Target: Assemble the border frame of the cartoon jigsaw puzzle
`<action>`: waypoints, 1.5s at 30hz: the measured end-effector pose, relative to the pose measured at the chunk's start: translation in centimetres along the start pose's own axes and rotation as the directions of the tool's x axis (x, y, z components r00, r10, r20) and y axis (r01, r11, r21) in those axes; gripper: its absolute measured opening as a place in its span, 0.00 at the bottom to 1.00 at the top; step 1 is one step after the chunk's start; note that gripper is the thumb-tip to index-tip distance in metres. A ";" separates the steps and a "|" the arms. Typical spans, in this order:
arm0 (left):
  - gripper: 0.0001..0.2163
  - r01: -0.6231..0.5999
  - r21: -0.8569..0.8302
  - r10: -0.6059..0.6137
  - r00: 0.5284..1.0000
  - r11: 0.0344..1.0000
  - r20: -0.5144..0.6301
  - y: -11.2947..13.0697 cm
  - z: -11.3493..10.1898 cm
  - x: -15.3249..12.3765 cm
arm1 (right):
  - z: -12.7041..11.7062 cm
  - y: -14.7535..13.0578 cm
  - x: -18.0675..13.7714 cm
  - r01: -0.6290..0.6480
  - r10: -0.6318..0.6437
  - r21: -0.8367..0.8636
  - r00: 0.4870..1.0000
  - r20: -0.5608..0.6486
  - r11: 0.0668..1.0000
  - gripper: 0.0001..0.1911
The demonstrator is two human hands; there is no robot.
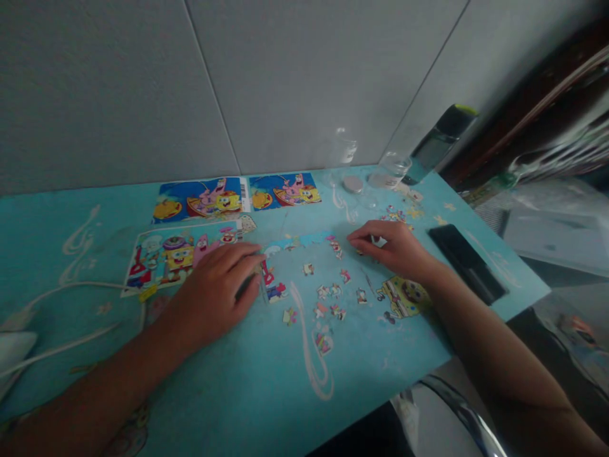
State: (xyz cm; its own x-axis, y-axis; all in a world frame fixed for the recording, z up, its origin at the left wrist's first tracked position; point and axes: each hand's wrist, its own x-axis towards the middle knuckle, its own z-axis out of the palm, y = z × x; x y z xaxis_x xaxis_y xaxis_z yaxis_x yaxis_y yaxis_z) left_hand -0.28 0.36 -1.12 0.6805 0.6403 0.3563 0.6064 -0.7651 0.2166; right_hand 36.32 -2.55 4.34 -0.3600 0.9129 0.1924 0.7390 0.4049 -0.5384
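My left hand point(223, 282) rests at the left side of a partly joined jigsaw puzzle point(299, 241), its thumb apart from the fingers and nothing visible in it. Joined pieces form the puzzle's top edge and part of its left side. To the right, my right hand point(392, 247) hovers low by the puzzle's top right corner, thumb and fingertips pinched together; whatever is between them is hidden. Several loose puzzle pieces point(335, 291) lie below the joined edge. A cartoon picture card point(178, 254) is partly covered by my left hand.
Two blue cartoon cards point(200, 200) lie by the wall. At the back right are clear plastic jars point(397, 168), a round lid point(353, 184), a dark bottle point(440, 143) and more pieces point(394, 214). A black phone point(466, 263) lies at right, a white cable point(71, 285) at left.
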 end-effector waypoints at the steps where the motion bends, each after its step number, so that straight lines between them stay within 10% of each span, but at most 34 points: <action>1: 0.15 0.005 -0.003 -0.005 1.000 1.000 0.006 0.0 -0.1 0.0 | -0.2 0.0 -0.2 -0.008 0.008 0.006 1.000 -0.002 1.000 0.09; 17: 0.16 0.043 0.003 -0.044 0.998 0.999 0.047 0.4 -0.6 -0.1 | 1.3 -3.0 -1.6 0.135 -0.151 0.072 0.945 0.291 0.988 0.09; 45: 0.14 0.037 -0.048 -0.036 0.999 0.998 0.022 1.0 -0.8 0.3 | 1.8 -3.8 -2.3 0.065 -0.049 -0.032 0.933 0.356 0.997 0.10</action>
State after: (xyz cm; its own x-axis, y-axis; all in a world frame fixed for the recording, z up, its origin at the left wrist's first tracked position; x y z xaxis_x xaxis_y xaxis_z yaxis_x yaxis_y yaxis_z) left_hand 0.18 -0.30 -0.06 0.6674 0.6687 0.3278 0.6108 -0.7433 0.2728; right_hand 33.25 -6.25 4.47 -0.5751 0.8135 -0.0861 0.7320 0.4648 -0.4981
